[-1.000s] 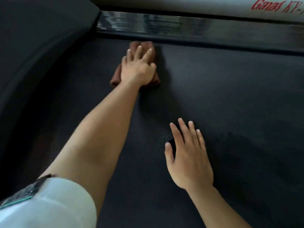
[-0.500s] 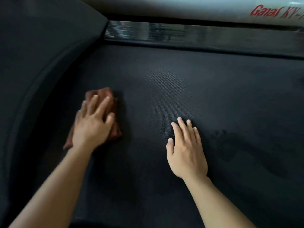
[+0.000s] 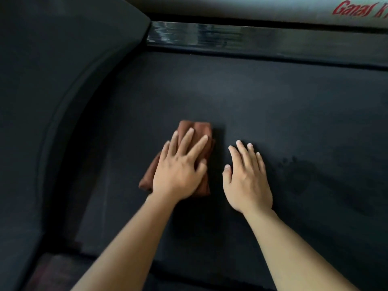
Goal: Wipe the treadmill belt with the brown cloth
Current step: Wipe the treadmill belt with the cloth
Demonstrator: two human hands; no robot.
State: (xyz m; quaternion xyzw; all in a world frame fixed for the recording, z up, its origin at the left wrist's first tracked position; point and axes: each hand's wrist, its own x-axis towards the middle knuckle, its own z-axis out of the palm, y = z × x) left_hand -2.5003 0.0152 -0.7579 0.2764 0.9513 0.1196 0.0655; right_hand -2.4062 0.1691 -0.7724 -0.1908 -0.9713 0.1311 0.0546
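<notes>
The folded brown cloth (image 3: 197, 131) lies flat on the black treadmill belt (image 3: 273, 106), near the middle of the view. My left hand (image 3: 180, 164) presses down on it with straight, spread fingers and covers most of it. Just to its right, my right hand (image 3: 245, 175) rests flat on the bare belt, fingers straight, holding nothing. A small gap separates the two hands.
A dark curved side cover (image 3: 52, 101) rises along the belt's left edge. A glossy black side rail (image 3: 252, 40) runs across the far edge, with a pale panel bearing red lettering (image 3: 357, 8) beyond it. Faint darker marks (image 3: 304, 175) show on the belt to the right.
My left hand slid the cloth from the far rail back toward me, then rightward until it sits beside my right hand. My right hand has stayed planted on the belt.
</notes>
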